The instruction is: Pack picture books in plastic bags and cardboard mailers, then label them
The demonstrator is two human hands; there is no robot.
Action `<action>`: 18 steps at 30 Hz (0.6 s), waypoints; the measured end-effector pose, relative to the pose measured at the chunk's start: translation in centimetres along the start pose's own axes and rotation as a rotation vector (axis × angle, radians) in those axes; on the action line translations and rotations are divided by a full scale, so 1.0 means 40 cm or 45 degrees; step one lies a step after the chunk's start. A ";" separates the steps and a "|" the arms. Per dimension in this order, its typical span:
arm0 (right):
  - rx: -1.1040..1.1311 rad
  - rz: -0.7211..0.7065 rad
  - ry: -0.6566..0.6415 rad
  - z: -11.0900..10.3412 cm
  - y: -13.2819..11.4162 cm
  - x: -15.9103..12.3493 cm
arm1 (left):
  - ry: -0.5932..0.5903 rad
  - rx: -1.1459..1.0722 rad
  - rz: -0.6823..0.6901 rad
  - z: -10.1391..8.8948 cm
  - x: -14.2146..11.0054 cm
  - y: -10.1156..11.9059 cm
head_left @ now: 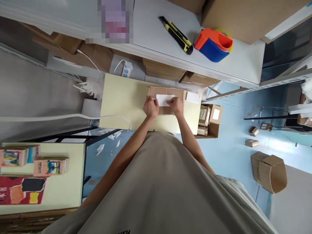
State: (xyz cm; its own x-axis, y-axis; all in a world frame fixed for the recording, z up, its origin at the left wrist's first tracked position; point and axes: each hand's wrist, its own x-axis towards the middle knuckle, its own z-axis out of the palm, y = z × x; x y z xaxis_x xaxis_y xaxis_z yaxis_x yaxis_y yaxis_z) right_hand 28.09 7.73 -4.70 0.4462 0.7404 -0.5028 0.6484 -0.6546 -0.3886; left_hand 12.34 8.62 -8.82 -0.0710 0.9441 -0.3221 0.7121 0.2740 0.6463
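Note:
A flat cardboard box (pixel 151 92) lies on the pale yellow table (pixel 122 100) in front of me. On top of it is a white label (pixel 162 100). My left hand (pixel 151 108) pinches the label's left end, fingers closed. At its right end my right hand (pixel 175 105) has its fingers closed on the label too. Both hands rest over the box, so parts of its front edge are hidden. A stack of white labels (pixel 193 97) lies just right of the box.
Above the table, a shelf (pixel 146 29) carries a utility knife (pixel 176 35) and an orange-and-blue tape dispenser (pixel 213 45). A carton with small boxes (pixel 214 130) stands right of the table. Books (pixel 51 166) lie on another table at left; a white cable (pixel 104 116) crosses there.

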 end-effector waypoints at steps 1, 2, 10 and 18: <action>-0.038 -0.009 -0.062 0.006 -0.001 -0.008 | 0.000 0.004 -0.002 0.001 0.000 0.000; -0.061 -0.021 -0.104 0.011 -0.003 -0.010 | 0.000 0.007 0.002 0.002 0.000 -0.001; 0.058 -0.068 0.055 0.029 -0.045 0.018 | -0.026 -0.027 0.019 -0.004 -0.003 0.000; -0.070 -0.089 -0.018 0.057 -0.089 0.031 | -0.053 0.025 0.079 -0.013 -0.004 0.002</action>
State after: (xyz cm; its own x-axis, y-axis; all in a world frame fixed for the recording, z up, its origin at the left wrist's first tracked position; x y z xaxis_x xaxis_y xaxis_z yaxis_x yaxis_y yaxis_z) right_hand 24.93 10.63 -5.73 0.3902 0.7816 -0.4867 0.7110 -0.5916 -0.3801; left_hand 12.06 8.59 -8.35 0.0020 0.9506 -0.3105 0.7278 0.2115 0.6523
